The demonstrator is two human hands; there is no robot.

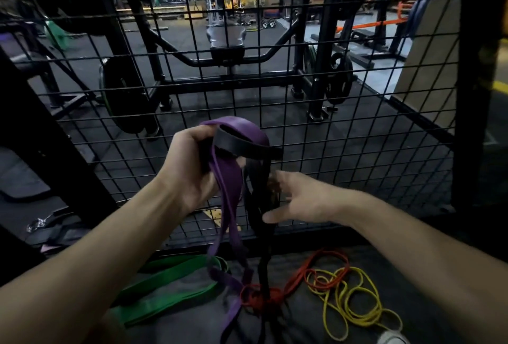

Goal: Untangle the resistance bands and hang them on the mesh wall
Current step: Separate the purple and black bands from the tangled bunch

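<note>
My left hand (189, 170) is curled tight around the top loops of the purple band (233, 178) and the black band (255, 206), holding them up in front of the mesh wall (357, 113). Both bands hang straight down to a knot with the red band (264, 295) on the floor. My right hand (299, 200), fingers spread and holding nothing, sits just right of the black strand, so I judge it the nearer one to pull that strand free
</note>
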